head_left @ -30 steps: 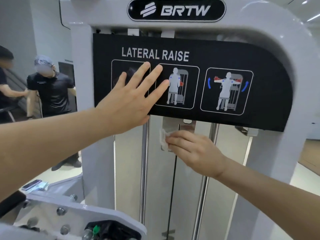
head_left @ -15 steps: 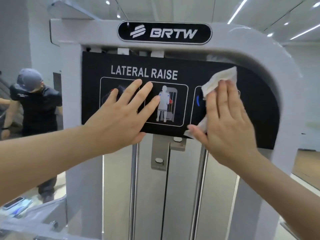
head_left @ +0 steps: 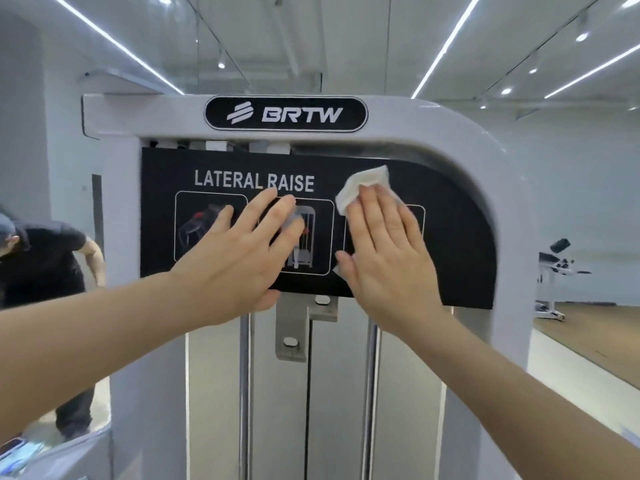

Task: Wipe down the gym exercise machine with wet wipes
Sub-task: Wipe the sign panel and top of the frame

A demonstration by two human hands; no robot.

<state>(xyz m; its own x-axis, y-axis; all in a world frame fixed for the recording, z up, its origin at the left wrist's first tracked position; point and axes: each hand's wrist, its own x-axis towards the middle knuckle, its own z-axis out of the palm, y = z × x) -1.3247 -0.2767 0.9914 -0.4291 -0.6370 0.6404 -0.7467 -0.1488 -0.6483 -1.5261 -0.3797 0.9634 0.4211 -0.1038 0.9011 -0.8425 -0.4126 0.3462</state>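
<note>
1. Lateral raise machine (head_left: 502,202): fills mid-frame, straight ahead at chest-to-head height. White glossy frame w/ a rounded top-R corner.
2. Black oval badge (head_left: 285,113) on the top bar, reads "BRTW" w/ a striped logo.
3. Below it, a black instruction placard (head_left: 457,258), curved to match the frame on its R side. White heading "LATERAL RAISE" over three boxed exercise diagrams, all partly covered by the hands.
4. Under the placard: two chrome guide rods (head_left: 244,393) run vertically, w/ a grey metal bracket (head_left: 290,334) between them and a dark cable hanging below it.
5. R hand (head_left: 384,258): flat, fingers straight and together, pressing the wet wipe (head_left: 363,183) onto the placard's R-hand diagram.
6. Wipe is white and crumpled. It bunches out above the fingertips and to their L, and a small corner shows below the thumb.
7. L hand (head_left: 235,268): flat on the placard, fingers straight and slightly spread, holding nothing. It spans the L and middle diagrams, just beside the R hand, not touching it.
8. Bkgd: person in black shirt (head_left: 41,265) at far L, bent forward; a bench (head_left: 554,268) at far R on a wood floor; LED strip lights on the ceiling.
</note>
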